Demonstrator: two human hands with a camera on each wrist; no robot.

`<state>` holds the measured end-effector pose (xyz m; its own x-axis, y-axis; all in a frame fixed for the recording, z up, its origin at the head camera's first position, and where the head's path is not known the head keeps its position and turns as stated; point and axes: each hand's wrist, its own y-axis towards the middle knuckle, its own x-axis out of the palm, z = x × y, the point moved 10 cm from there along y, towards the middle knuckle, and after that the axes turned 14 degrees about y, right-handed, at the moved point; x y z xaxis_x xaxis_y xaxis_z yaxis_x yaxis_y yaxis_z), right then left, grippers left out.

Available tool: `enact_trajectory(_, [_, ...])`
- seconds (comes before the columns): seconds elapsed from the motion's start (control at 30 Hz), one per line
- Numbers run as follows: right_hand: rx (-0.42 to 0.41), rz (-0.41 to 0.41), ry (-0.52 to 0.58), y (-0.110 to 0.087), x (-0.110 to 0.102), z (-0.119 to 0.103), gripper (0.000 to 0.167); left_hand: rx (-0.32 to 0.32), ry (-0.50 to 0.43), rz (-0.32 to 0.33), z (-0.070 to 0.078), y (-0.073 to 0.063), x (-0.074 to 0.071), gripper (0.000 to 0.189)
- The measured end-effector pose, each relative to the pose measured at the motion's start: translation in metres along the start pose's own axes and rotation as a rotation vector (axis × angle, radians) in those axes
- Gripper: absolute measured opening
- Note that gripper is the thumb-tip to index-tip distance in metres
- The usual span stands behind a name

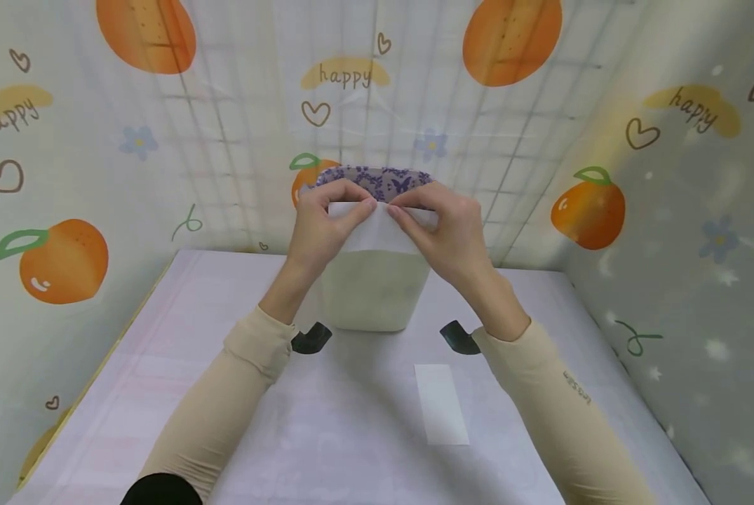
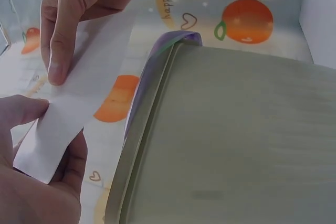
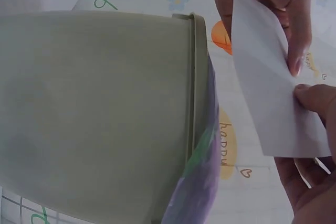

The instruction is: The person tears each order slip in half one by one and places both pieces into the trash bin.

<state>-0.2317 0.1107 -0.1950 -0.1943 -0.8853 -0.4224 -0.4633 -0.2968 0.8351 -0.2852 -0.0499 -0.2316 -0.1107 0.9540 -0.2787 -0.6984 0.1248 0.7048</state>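
Both hands hold a white paper strip [image 1: 377,228] in front of a pale green bin [image 1: 373,294]. My left hand [image 1: 325,228] pinches its top edge near the middle with thumb and fingers. Close beside it, my right hand [image 1: 455,228] pinches the same edge. The left wrist view shows the paper [image 2: 92,85] slightly bent between the hands, apart from the bin's rim. Purple patterned material [image 1: 383,182] shows at the bin's top, and in the right wrist view a purple and green fold [image 3: 197,182] lies along the rim. The bin stands upright.
A second white rectangular piece of paper [image 1: 442,405] lies on the white-covered table [image 1: 326,435], nearer to me and right of the bin. Curtains [image 1: 244,140] printed with oranges and hearts surround the table, with a wire grid behind. Dark pieces [image 1: 311,339] stick out at both cuffs.
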Motion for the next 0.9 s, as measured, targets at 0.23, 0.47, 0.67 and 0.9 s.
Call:
enact_trajectory(0.23, [0.032,0.003,0.006,0.005,0.004,0.013,0.009,-0.04,-0.016,0.014,-0.01,0.006,0.001,0.009])
enact_trajectory(0.47, [0.038,0.015,-0.013,0.005,0.001,0.02,0.01,-0.038,0.051,0.015,-0.011,0.01,0.003,0.009])
enact_trajectory(0.67, [0.073,0.023,-0.008,0.008,0.001,0.03,0.011,-0.045,0.105,0.011,-0.014,0.016,0.005,0.011])
enact_trajectory(0.9, [0.094,0.043,-0.008,0.011,-0.001,0.038,0.013,-0.059,0.132,-0.013,-0.017,0.024,0.01,0.01])
